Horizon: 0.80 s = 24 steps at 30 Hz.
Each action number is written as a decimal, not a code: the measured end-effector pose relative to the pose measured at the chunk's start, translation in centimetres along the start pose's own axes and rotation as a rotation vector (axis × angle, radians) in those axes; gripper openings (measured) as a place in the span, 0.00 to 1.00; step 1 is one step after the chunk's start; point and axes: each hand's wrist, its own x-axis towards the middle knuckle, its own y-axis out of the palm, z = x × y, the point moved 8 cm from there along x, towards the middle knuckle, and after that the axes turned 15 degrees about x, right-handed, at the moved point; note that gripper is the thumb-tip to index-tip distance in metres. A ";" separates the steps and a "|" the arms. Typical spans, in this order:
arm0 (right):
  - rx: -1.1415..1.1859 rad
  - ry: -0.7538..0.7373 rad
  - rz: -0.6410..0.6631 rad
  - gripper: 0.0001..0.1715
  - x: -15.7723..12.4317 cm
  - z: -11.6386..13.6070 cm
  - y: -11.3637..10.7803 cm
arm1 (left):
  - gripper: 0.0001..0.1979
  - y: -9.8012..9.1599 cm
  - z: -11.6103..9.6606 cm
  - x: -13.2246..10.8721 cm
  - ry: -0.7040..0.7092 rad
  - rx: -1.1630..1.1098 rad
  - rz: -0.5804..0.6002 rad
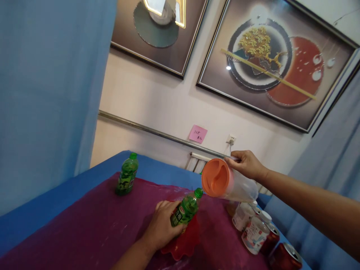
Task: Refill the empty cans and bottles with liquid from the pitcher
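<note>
My left hand (161,227) is wrapped round a green-labelled drink bottle (185,209), which leans to the right and has a green top. Just beneath the bottle is a red scalloped dish (180,245), partly covered by that hand. My right hand (249,164) grips a clear plastic pitcher (243,187) near its orange lid (216,177); the handle is mostly hidden by the fingers. The pitcher is tipped on its side, its lid toward the left and close to the bottle's top. I cannot tell whether any liquid is flowing.
Another green bottle (128,174) stands upright at the far left of the purple table cover (92,221). On the right are white-capped labelled bottles (255,234) and dark red cans (285,257). A metal rail (157,132) runs along the wall behind. Blue curtains (53,82) hang at both sides.
</note>
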 end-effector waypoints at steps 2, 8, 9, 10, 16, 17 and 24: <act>0.002 -0.001 0.003 0.27 0.0 0.1 0.0 | 0.29 -0.1 -0.1 0.0 0.001 0.001 -0.002; -0.011 -0.001 0.005 0.26 -0.1 0.4 -0.1 | 0.28 -0.2 -0.2 0.0 0.003 0.011 0.005; -0.012 -0.004 0.005 0.26 -0.1 0.4 -0.1 | 0.29 -0.2 -0.2 0.0 0.003 0.010 0.003; -0.013 -0.008 0.002 0.26 0.0 0.5 -0.1 | 0.29 -0.2 -0.2 0.0 0.002 0.009 0.001; 0.010 -0.013 -0.005 0.27 0.0 0.5 -0.1 | 0.30 -0.3 -0.2 0.1 -0.010 0.008 0.005; 0.010 -0.013 -0.005 0.27 -0.1 0.5 -0.1 | 0.29 -0.3 -0.2 0.1 -0.011 0.005 0.009; 0.006 -0.008 -0.003 0.27 -0.1 0.7 -0.1 | 0.30 -0.4 -0.3 0.0 -0.012 0.002 0.013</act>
